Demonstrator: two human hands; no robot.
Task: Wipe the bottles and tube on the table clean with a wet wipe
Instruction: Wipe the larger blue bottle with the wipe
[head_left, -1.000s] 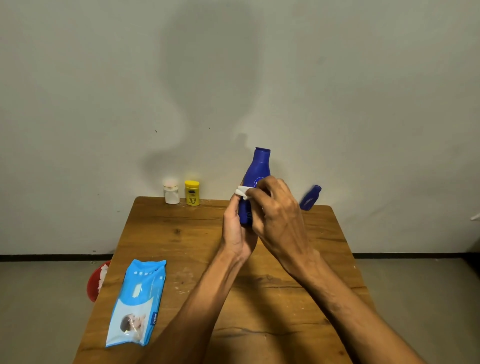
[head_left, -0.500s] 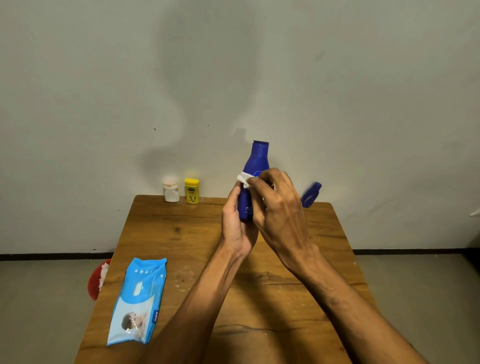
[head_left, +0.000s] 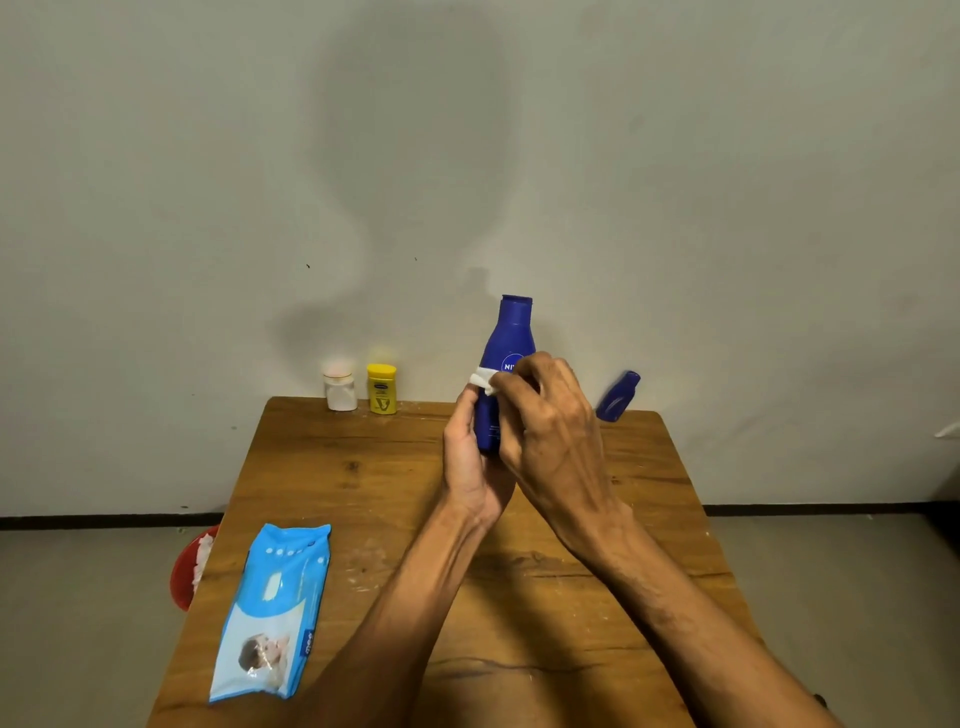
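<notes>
Along the far edge of the wooden worktop (head_left: 322, 478) stand a small white jar (head_left: 340, 387) and, just beside it on the right, a yellow container (head_left: 382, 389), both against the pale wall. At the far right corner a small blue bottle (head_left: 618, 396) leans tilted toward the wall. Near left, a soft blue wipes pack (head_left: 272, 613) lies flat on the wood, and a red bin (head_left: 187, 569) peeks out below the worktop's left edge, something white inside it.

Centre stage, the tall blue bottle (head_left: 506, 353) is held upright above the middle of the worktop, clear of the surface, cap up, smooth glossy plastic with a round white-ringed logo half hidden by fingers. The left hand (head_left: 470, 467) is curled around its lower body from the left, palm cupping the base, which is out of sight. The right hand (head_left: 550, 431) comes over from the right, fingers bent and pinching a crumpled white wet wipe (head_left: 482, 380) against the bottle's front at logo height. Both forearms cross the near half of the grained, scuffed worktop and hide part of it.
</notes>
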